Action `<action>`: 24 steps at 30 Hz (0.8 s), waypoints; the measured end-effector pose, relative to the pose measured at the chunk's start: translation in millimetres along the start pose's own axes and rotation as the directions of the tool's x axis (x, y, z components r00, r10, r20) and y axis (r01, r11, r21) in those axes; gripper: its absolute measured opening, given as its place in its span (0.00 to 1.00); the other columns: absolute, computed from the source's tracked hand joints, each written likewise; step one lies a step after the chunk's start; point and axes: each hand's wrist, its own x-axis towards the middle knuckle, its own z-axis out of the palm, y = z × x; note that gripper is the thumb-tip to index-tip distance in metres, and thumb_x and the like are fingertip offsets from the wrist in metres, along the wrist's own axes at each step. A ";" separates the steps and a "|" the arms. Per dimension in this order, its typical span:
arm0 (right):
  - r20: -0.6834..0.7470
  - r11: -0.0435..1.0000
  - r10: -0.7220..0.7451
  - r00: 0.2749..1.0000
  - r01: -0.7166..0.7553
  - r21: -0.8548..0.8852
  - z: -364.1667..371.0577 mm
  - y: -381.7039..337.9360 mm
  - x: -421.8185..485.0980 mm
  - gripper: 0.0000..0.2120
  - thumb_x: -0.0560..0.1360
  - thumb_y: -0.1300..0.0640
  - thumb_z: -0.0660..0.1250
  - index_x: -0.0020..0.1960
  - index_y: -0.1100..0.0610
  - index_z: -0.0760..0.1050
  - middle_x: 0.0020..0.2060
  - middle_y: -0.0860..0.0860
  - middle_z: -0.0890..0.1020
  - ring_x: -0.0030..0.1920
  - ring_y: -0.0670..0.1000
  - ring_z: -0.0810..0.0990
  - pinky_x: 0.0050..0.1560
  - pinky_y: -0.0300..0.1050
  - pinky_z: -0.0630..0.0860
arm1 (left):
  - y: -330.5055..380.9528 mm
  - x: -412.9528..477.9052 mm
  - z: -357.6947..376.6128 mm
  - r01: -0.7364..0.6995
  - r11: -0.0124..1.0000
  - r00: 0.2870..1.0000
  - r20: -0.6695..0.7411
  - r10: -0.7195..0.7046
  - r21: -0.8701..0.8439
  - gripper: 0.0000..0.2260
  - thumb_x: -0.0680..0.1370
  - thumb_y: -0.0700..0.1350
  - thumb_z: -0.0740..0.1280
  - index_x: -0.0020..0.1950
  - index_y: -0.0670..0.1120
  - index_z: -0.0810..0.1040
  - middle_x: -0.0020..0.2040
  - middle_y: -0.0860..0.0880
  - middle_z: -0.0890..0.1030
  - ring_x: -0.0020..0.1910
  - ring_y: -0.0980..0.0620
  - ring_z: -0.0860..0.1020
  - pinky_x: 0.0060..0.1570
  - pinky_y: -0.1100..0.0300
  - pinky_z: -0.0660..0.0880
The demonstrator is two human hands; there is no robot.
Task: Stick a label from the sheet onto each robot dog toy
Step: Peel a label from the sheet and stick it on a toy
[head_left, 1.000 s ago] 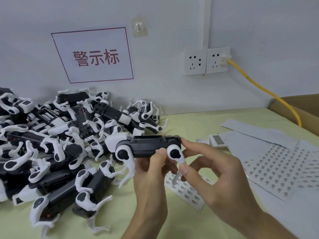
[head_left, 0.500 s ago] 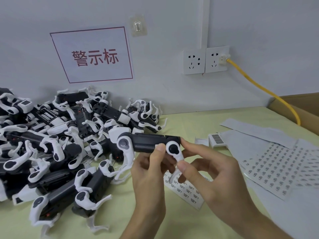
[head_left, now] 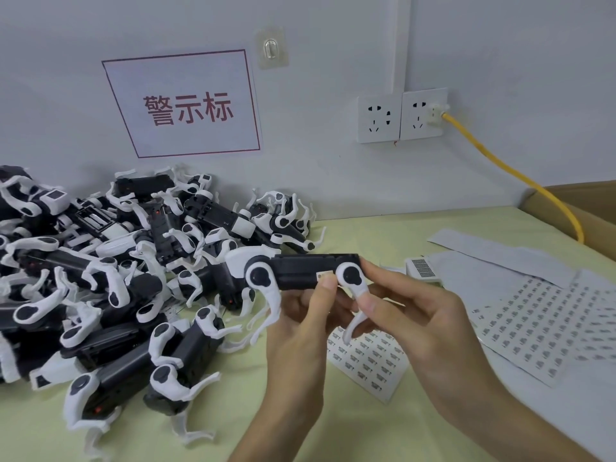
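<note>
Robot dog toy [head_left: 300,273] held above tabletop [head_left: 300,428], long axis 9-to-3 o'clock. Left hand [head_left: 296,345] grips body from below, thumb pressing small label [head_left: 325,276] near rear leg. Right hand [head_left: 416,325] pinches 3 o'clock end, nearer label sheet [head_left: 370,360] at 6 o'clock below toy.

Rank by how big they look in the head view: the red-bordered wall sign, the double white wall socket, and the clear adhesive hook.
1. Red-bordered wall sign
2. Double white wall socket
3. Clear adhesive hook
All hang on the same wall, so nearness hardly skews this.
</note>
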 end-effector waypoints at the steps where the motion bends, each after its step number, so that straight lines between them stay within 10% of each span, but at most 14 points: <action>1: 0.006 1.000 0.001 1.000 -0.001 0.008 0.3 -0.4 0.1 0.21 0.69 0.57 0.73 0.62 0.54 0.83 0.39 0.53 0.86 0.41 0.57 0.87 0.45 0.38 0.81 | 0.1 0.0 0.0 -0.005 1.000 1.000 0.007 0.005 0.009 0.15 0.68 0.59 0.75 0.34 0.48 0.81 0.34 0.44 0.80 0.34 0.50 0.80 0.37 0.60 0.78; 24: 0.032 1.000 -0.016 0.999 0.017 -0.025 -1.5 -2.1 2.9 0.19 0.71 0.58 0.73 0.61 0.50 0.84 0.38 0.53 0.84 0.37 0.55 0.84 0.45 0.42 0.80 | 5.5 -1.2 -0.7 -0.007 0.992 0.994 0.108 0.021 -0.128 0.18 0.69 0.53 0.74 0.42 0.39 0.77 0.33 0.42 0.76 0.33 0.49 0.74 0.36 0.60 0.75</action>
